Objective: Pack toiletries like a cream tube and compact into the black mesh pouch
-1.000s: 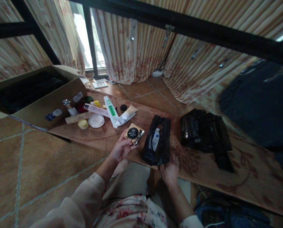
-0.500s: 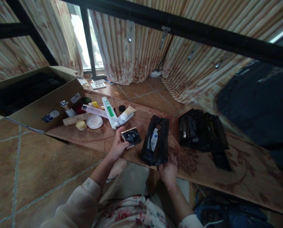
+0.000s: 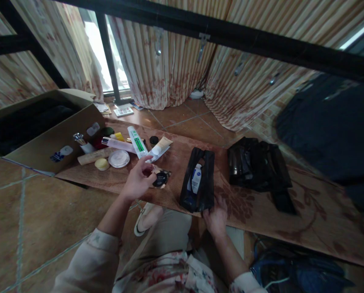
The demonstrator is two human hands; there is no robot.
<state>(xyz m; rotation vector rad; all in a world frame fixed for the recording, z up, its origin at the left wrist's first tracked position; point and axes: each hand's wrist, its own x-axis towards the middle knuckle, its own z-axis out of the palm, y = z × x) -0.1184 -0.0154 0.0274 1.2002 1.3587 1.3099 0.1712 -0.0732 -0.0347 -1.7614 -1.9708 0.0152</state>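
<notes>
Thumb and curved fingers of my left hand are at the left edge of a small black square case with shiny edges, just over the bench; the grip is partly hidden. My right hand closes on the near bottom end of a black pouch, its fingertips partly hidden. A white and blue tube shows through the pouch's clear front. Beyond my left hand lie a white and green tube, a beige tube, a round clear-lidded jar and a pink bottle.
A cardboard box with dark contents stands at the left end of the cloth-covered bench. More black pouches lie to the right. Brushes and a small yellow jar sit by the box. A dark blue bag is below.
My left hand has moved slightly left, and the black case is turned, showing a smaller face. The thumb is now at its edge instead of on its face. My right hand stays on the pouch.
</notes>
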